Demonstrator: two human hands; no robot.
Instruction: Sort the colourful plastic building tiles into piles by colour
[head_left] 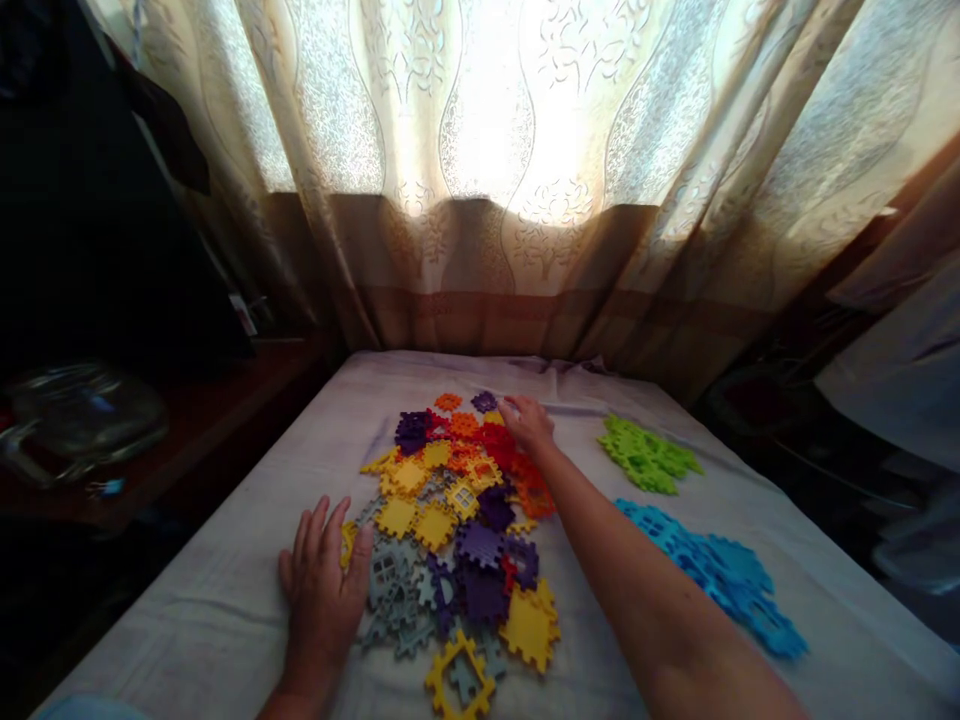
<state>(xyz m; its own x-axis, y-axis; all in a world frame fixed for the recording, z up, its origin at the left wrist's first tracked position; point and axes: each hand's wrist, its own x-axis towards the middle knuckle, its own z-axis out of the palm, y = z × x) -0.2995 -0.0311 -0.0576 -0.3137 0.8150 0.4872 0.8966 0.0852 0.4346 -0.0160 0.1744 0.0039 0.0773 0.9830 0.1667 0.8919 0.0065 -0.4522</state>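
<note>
A heap of plastic interlocking tiles lies on the sheet between my hands. My left hand (322,570) rests open at the heap's left edge, fingers spread, beside a yellow piece (349,543) and grey tiles (397,585). My right hand (527,425) reaches to the far right of the heap. Its slightly bent fingers are apart over a small yellow piece (493,417) and red tiles (499,442); nothing shows held in them. Purple tiles (480,585) and a yellow square tile (530,625) lie nearer me, along with a yellow frame piece (459,678).
Right of my right arm sit a green pile (649,455) and a blue pile (712,570) of tiles. The forearm partly overlaps the blue pile's near side. A patterned curtain (487,250) hangs behind the bed-like surface (300,480). A dark wooden shelf (277,370) stands left.
</note>
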